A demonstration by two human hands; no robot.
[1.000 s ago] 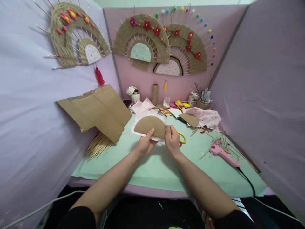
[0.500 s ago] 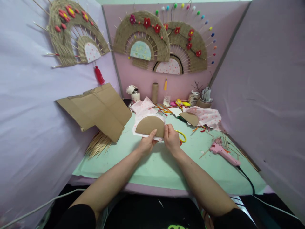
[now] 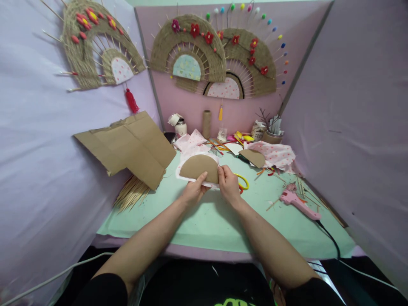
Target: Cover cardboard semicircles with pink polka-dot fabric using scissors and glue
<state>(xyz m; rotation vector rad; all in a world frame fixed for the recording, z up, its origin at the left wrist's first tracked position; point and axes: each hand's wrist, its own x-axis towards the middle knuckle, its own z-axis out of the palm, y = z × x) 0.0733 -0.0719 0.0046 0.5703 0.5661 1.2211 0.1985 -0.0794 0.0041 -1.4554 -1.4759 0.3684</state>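
Note:
A brown cardboard half-circle (image 3: 198, 166) lies on a slightly larger piece of white fabric (image 3: 179, 175) with pink dots, whose margin shows around it. My left hand (image 3: 195, 189) grips both layers from the lower edge, thumb on the cardboard and fingers underneath. At the right corner my right hand (image 3: 228, 184) pinches the edge of the fabric and cardboard. Beside that hand a yellow scissors handle (image 3: 244, 182) shows, the rest of the scissors being hidden.
A pink glue gun (image 3: 299, 204) with a black cord lies at right. Large cardboard (image 3: 127, 142) rests over bamboo sticks (image 3: 132, 192) at left. Dotted fabric (image 3: 277, 155) and another cardboard half-circle (image 3: 254, 157) are behind. Twine fans (image 3: 162, 49) hang on the walls.
Both hands hold nearly the same pose on the cardboard and fabric. The whole view has shifted very slightly.

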